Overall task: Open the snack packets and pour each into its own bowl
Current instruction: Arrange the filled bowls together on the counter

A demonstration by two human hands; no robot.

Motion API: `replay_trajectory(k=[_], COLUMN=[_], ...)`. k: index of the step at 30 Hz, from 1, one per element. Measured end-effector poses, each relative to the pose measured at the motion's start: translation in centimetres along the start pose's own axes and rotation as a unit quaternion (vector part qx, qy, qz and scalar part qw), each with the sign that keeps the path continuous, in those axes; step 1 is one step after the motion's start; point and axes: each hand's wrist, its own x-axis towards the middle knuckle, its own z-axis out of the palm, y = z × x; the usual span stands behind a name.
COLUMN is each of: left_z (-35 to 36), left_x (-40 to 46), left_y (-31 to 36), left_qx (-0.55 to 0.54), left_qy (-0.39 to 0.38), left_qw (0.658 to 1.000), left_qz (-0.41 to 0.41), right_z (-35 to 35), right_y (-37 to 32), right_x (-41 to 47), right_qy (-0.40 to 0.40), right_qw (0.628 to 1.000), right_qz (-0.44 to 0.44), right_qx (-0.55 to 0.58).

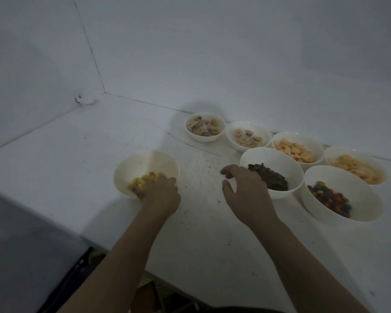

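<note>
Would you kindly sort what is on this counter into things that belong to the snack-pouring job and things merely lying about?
Job:
- bowl of yellow snacks, left hand in it
- bowl of dark snacks, right hand beside it
- bowl of coloured candies
- four more filled bowls behind

Lying about:
- crumbs on the counter
- small white object in the corner

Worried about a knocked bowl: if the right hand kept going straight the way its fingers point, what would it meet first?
Probably nothing: the right hand points up-left over bare table, passing left of the dark-snack bowl; depth is unclear.

Dim light, white walls meeting in a corner, speckled white counter
</note>
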Motion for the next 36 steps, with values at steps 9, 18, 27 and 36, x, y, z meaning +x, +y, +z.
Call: replay_trajectory(k=[9, 18, 27, 36], left_z=[0.0, 1.2, 1.9, 2.8], left_x=[5.9, 8.5, 8.9, 8.3], left_y=[2.6, 6.8, 7.4, 4.8], left_qx=[-0.050, -0.076, -0.093, -0.176], left_qy=[0.054, 0.097, 0.128, 0.272], left_qw=[0.972, 0.931, 0.923, 0.843], left_qz=[0.225, 0.342, 0.349, 0.430], right_z=[3.1, 5.5, 6.1, 6.6], right_y=[0.5, 3.6, 4.8, 5.0], right_x=[2.4, 3.3, 3.4, 0.8], right_qy=[0.043, 0.084, 0.143, 0.208], right_qw=[0.982, 0.961, 0.961, 0.958], right_qz=[0.140, 0.204, 0.169, 0.053], right_qx=[-0.123, -0.165, -0.167, -0.187])
